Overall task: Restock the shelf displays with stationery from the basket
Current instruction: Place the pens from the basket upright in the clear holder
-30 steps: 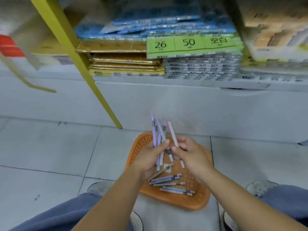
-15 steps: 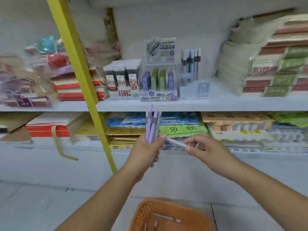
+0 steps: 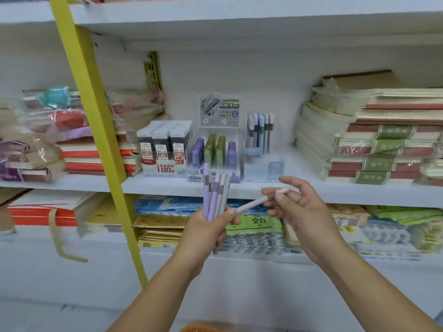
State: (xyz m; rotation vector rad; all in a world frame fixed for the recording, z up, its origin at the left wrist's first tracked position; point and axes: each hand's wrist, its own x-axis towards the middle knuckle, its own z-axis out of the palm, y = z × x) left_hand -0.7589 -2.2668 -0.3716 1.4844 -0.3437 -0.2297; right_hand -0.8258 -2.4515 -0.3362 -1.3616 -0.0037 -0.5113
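My left hand [image 3: 208, 232] grips a bundle of several lilac and pink pens [image 3: 215, 195], held upright in front of the middle shelf. My right hand [image 3: 300, 209] pinches one pale pink pen [image 3: 254, 202] that lies slanted between the two hands, its far end near the bundle. On the shelf behind stands a clear pen display holder [image 3: 260, 140] with a few pens upright in it. The orange basket [image 3: 203, 328] shows only as a sliver at the bottom edge.
Lead refill boxes [image 3: 165, 149] and a refill display [image 3: 215, 152] stand left of the pen holder. Notebook stacks [image 3: 374, 140] fill the shelf's right side, wrapped books [image 3: 48, 130] the left. A yellow upright [image 3: 96, 144] slants down the left. Paper packs [image 3: 251, 226] lie on the lower shelf.
My view has lifted from the basket on the floor to the shelf. Both hands rose with the pens; the right hand drew one pen out of the bundle to the right.
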